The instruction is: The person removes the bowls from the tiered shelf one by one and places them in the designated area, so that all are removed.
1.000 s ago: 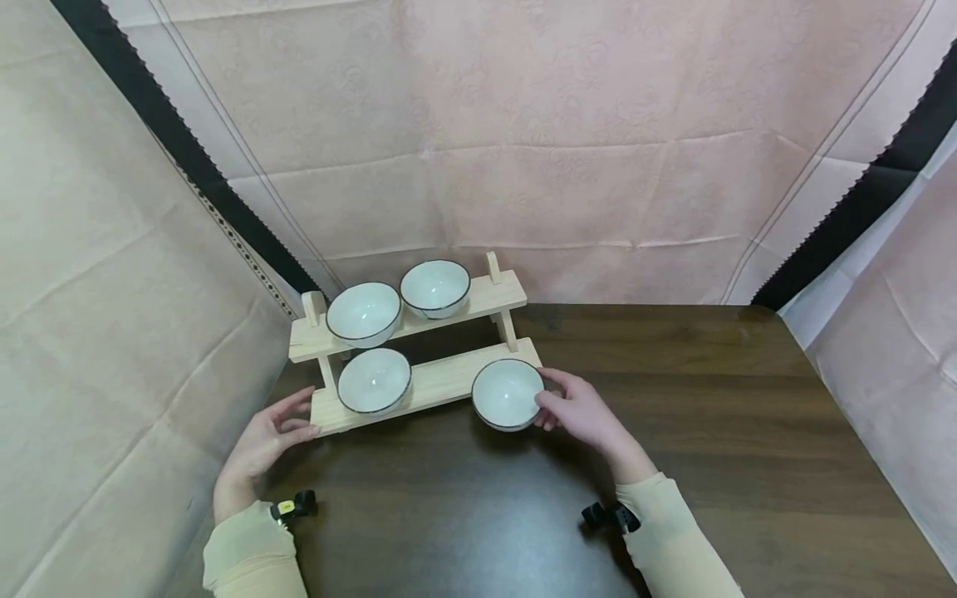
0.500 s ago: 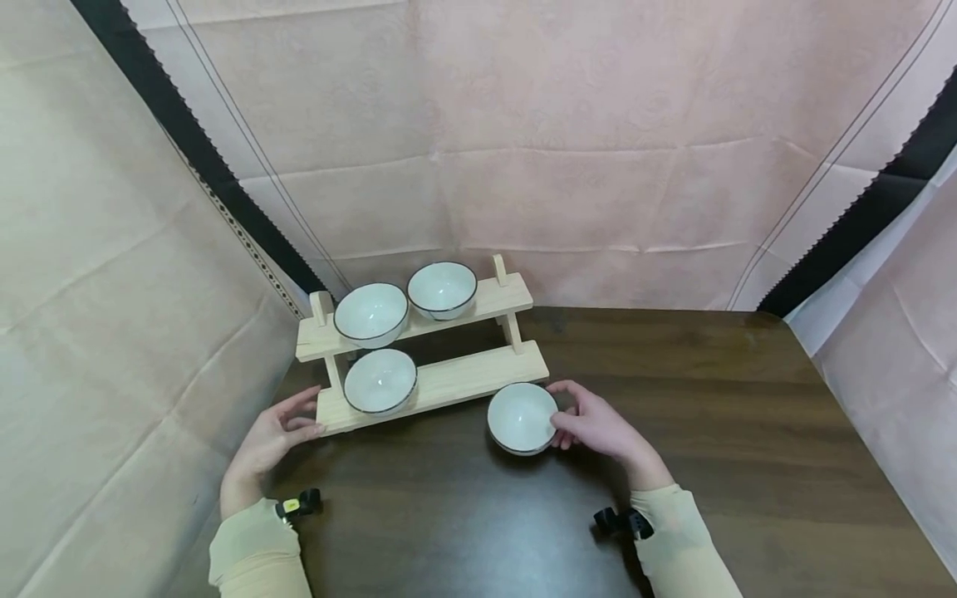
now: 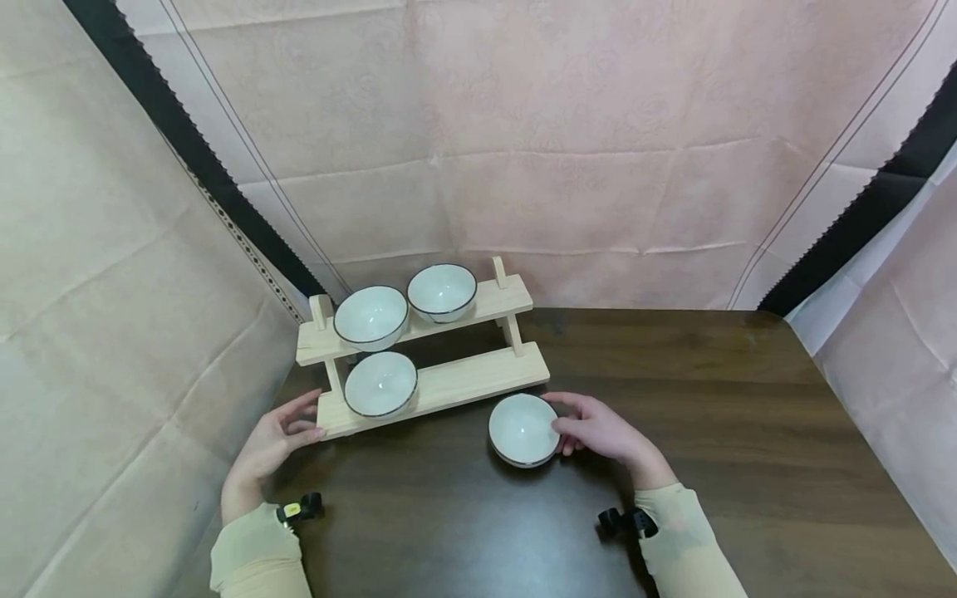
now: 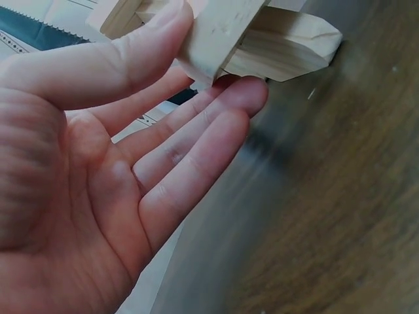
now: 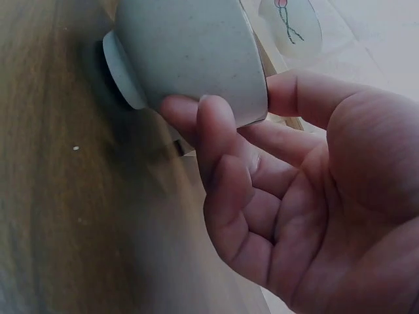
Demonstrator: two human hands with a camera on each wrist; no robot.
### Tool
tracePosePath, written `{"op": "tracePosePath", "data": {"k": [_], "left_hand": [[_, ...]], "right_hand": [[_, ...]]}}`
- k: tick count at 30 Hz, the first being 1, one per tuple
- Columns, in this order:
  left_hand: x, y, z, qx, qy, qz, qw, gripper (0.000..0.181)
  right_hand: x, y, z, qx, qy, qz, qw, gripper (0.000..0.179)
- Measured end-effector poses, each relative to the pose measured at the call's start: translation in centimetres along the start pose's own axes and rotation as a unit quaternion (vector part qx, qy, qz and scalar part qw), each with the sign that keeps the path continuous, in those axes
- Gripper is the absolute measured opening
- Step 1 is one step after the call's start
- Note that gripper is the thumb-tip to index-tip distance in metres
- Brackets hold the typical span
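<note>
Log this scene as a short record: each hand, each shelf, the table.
Left hand: holds the rack by its lower left end
Right hand: grips a bowl by its right side, in front of the rack
Upper shelf: left bowl, right bowl
Lower shelf: third bowl, at left
Table: brown, wood-grained
Gripped bowl touching table: cannot tell
</note>
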State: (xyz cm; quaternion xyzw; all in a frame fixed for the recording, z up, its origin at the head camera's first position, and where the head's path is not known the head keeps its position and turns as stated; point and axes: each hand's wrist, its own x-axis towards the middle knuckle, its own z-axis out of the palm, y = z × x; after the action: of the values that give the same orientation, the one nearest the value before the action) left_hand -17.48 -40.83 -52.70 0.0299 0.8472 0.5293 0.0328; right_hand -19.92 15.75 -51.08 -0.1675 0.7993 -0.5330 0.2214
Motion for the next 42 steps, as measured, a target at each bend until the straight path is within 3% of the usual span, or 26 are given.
{"op": "tracePosePath", "data": {"k": [6, 16, 27, 42], "left_hand": [[0.1, 0.1, 0.5, 0.016, -0.006, -0.005, 0.9998, 0.079], [0.0, 0.7, -0.2, 0.031, -0.011, -0.009, 0.9994, 0.080], [-0.1, 0.7, -0.3, 0.058, -0.015, -0.020, 0.9980, 0.080], [0.0, 1.0, -0.4, 0.077, -0.014, -0.028, 0.9965, 0.080]], "right_hand": [[-0.1, 0.4, -0.2, -0.002, -0.006, 0.001, 1.0000, 0.055], [0.7, 0.8, -1.1, 0.016, -0.014, -0.016, 0.9996, 0.057], [0.4, 0.8, -1.1, 0.030, 0.005, 0.036, 0.9989, 0.053], [0.7, 0.7, -0.7, 0.024, 0.000, 0.017, 0.9996, 0.056]]}}
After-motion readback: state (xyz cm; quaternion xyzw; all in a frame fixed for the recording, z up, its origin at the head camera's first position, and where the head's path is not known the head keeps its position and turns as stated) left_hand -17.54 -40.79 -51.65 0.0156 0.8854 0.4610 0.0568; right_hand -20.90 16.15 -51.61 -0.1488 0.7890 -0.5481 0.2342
